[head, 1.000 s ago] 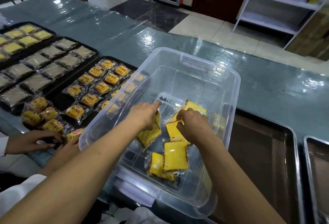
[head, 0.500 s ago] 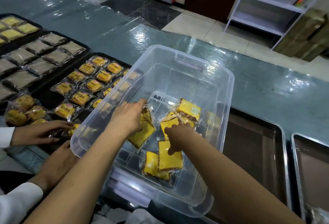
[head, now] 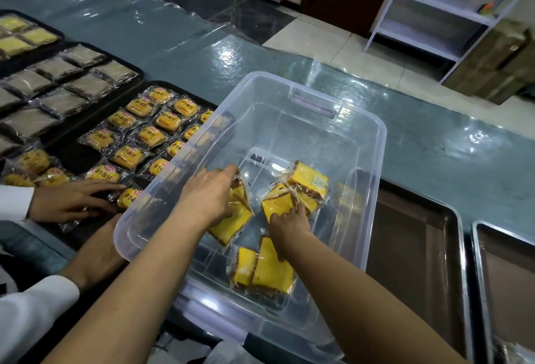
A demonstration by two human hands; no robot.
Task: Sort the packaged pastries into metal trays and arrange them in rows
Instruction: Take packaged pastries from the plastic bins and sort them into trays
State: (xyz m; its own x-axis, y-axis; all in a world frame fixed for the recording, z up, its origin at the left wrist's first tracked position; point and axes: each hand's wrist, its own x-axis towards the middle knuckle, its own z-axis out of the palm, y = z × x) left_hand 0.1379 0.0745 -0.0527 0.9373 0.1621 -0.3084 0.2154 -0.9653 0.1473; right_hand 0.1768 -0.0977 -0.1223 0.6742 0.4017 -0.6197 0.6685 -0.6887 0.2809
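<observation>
Several yellow cake slices in clear wrappers lie in a clear plastic bin [head: 381, 143]. My left hand [head: 208, 198] reaches in from the left and grips one wrapped slice [head: 231, 223] against the bin floor. My right hand [head: 289, 220] curls its fingers on the edge of another wrapped slice [head: 276, 204] in the middle. One more slice [head: 309, 182] lies tilted behind that one. Two overlapping slices [head: 267, 272] rest nearer to me, under my right forearm. An empty metal tray [head: 419, 247] sits right of the bin.
A second empty metal tray [head: 506, 271] is at far right. Dark trays on the left hold small wrapped buns [head: 144, 135], brown pastries [head: 58, 88] and yellow slices [head: 17, 36]. Another person's hands [head: 72, 201] work by the bin's left wall. A shelf [head: 440, 7] stands beyond the counter.
My right hand let go of the far slice, drew back toward me and now holds the middle slice. My left hand stayed on its slice. The other person's hand slid right over the buns.
</observation>
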